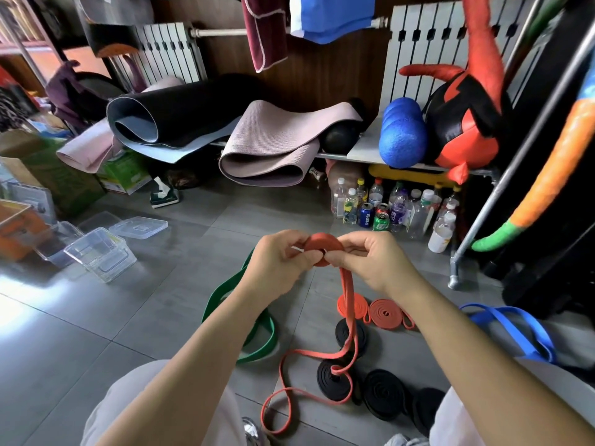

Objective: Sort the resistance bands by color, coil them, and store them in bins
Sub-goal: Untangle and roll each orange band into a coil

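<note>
In mid-air, left hand [277, 268] and right hand [373, 262] fingers [354, 244] clamp the half-hidden red coil [322, 243].

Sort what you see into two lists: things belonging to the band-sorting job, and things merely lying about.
Job: left hand, right hand, half-coiled red band, coiled red bands, coiled black bands, green band, blue band, clear bins.

Lying about: rolled mats, drink bottles, blue foam roller.

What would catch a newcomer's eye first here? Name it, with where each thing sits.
Dead centre, the left hand and right hand pinch a half-wound red band, its loose tail looping down to the grey floor. Below it lie finished black coils, with a green band sprawled to the left and a blue band on the right. Clear bins stand open at far left.
</note>
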Available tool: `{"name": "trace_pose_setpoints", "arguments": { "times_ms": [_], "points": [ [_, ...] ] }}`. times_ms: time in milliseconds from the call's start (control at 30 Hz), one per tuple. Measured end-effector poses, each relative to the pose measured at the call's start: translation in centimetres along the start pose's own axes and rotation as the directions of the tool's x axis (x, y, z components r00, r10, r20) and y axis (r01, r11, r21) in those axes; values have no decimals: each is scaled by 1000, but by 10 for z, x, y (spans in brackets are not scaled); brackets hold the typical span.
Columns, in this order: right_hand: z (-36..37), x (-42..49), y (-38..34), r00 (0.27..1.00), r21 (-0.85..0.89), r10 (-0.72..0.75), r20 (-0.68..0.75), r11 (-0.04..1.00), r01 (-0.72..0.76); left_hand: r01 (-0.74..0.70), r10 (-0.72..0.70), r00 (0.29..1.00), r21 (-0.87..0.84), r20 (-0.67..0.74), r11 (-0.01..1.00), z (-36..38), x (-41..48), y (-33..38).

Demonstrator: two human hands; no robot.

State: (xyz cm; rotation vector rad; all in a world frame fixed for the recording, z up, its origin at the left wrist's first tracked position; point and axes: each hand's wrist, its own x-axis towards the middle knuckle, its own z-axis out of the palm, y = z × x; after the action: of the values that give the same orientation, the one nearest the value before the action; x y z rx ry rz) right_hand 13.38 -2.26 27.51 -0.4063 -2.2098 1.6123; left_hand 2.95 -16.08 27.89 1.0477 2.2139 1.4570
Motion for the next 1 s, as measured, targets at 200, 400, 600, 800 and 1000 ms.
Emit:
{"name": "trace_pose_setpoints", "arguments": {
  "times_ms": [200,400,600,800,1000],
  "points": [
    [7,2,6,1000,140,-2,1,990,1,114,-134,991,-542,2,833,3,-2,4],
    [13,3,7,998,224,-24,-51,974,35,274,-213,959,-810,188,518,10,-6,1],
    [5,0,7,1000,-62,1,-27,998,-3,111,-114,993,-159,-9,981,1,-1,-3],
    [2,-1,2,1000,-83,8,-19,996,-9,108,-118,993,-220,-33,969,-4,0,-1],
    [7,-2,-1,997,158,-16,-70,987,27,184,-186,979,-730,79,659,5,-4,2]
  ]
}}
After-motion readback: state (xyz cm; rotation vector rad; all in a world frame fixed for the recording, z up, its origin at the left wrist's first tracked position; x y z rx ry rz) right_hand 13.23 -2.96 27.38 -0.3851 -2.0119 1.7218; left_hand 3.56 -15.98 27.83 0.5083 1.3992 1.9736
